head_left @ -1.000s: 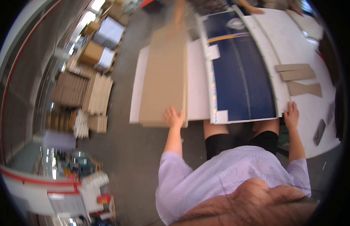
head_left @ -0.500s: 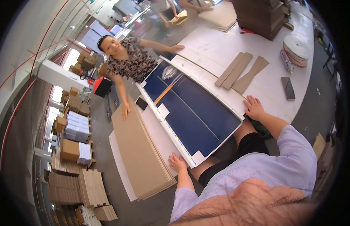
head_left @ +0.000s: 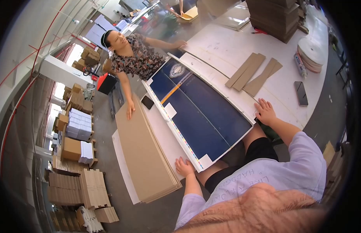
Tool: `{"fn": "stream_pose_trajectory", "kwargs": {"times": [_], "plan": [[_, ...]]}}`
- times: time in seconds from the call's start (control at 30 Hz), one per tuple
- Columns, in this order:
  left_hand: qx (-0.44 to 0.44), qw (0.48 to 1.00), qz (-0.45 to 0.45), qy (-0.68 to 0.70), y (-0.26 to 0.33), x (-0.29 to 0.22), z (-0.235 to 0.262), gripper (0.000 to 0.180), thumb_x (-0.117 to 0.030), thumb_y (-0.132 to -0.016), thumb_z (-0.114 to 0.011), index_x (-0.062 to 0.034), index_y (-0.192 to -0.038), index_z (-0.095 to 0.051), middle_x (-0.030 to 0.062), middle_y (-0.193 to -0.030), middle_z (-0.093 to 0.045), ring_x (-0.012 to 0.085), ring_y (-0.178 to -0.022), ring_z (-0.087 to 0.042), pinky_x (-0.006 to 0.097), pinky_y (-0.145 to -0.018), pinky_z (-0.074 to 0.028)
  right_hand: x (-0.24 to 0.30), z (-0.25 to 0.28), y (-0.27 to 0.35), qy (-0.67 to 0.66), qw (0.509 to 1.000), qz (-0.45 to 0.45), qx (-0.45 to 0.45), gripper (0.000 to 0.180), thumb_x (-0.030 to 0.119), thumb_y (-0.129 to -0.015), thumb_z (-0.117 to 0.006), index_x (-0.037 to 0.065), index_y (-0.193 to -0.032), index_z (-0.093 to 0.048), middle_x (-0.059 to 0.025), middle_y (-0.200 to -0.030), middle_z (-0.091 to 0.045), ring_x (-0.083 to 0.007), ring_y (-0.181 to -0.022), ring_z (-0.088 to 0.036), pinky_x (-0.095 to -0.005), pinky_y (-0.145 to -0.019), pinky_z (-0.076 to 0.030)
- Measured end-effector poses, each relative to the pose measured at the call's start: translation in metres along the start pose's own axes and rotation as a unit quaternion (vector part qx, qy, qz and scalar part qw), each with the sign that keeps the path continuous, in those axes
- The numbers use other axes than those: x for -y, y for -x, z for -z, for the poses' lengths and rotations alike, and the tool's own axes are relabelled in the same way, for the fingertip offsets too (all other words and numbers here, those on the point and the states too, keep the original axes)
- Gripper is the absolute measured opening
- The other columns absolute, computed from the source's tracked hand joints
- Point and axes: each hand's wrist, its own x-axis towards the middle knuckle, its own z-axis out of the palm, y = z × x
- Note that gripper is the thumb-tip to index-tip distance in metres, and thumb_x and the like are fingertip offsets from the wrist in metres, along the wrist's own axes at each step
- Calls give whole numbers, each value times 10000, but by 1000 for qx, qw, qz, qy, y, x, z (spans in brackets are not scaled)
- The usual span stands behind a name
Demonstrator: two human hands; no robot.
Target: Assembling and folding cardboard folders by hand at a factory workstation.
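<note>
A large dark blue printed sheet [head_left: 203, 116] with white margins and a round white emblem lies in front of me. My left hand [head_left: 184, 167] rests flat with fingers spread beside the sheet's near left corner, on the white table surface. Fingers apart, my right hand [head_left: 266, 112] lies on the white table [head_left: 283, 110] just right of the sheet's near right corner. Neither hand holds anything. An orange and silver strip [head_left: 175, 90] lies across the sheet, and its kind is hard to make out.
Brown cardboard sheets [head_left: 145, 155] are stacked left of the printed sheet, with a co-worker's hand [head_left: 130, 109] on them. A black phone [head_left: 147, 101] lies nearby. To the right are cardboard strips [head_left: 246, 72], another phone [head_left: 300, 93], a tube [head_left: 300, 65] and white rolls [head_left: 310, 52].
The co-worker's head has turned toward the far right. At the back, the pale board's spot now shows a glossy sheet. My hands stay in place; the view has shifted slightly.
</note>
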Motion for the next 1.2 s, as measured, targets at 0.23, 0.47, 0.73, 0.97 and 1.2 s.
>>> {"fn": "stream_pose_trajectory", "kwargs": {"times": [0.23, 0.47, 0.73, 0.97, 1.2], "plan": [[0, 1000, -2, 6, -1, -1, 0, 419, -293, -839, -601, -164, -1238, -592, 124, -1383, -507, 337, -1311, -419, 513, -1047, -319, 1, 2, 1, 7, 1000, -4, -3, 575, 369, -874, -533, 144, -1394, -437, -162, -1521, -293, -294, -1423, -243, -460, -1155, -184], [3, 1000, 2, 11, 0, -1, 2, 416, -286, -840, -595, -162, -1237, -589, 123, -1395, -495, 332, -1318, -412, 513, -1057, -308, 0, 3, -2, -15, 1000, -7, -7, 570, 348, -853, -572, 133, -1369, -464, -152, -1507, -321, -295, -1417, -261, -458, -1152, -197], [15, 1000, -1, 8, -1, -4, 4, 433, -282, -837, -593, -161, -1252, -582, 111, -1392, -498, 317, -1325, -401, 487, -1069, -305, -43, -3, -69, -461, 872, -105, -130, 526, 424, -949, -482, 111, -1370, -455, -128, -1320, -547, -261, -1253, -492, -435, -1032, -367], [6, 1000, -1, -13, -1, -3, 2, 444, -264, -804, -622, -166, -1236, -588, 120, -1386, -504, 330, -1302, -428, 500, -1052, -322, -44, 21, -162, -909, 345, -226, -53, 739, 688, -933, -291, 137, -1420, -358, -111, -1381, -491, -256, -1272, -463, -454, -950, -405], [63, 888, 170, 422, -27, 23, -1, 401, -124, -898, -573, -27, -1284, -522, 142, -1355, -516, 269, -1250, -491, 390, -1045, -389, -37, 7, -142, -924, 236, -234, -188, 674, 576, -962, -371, 59, -1394, -398, -155, -1412, -458, -372, -1285, -445, -499, -1084, -347]]}}
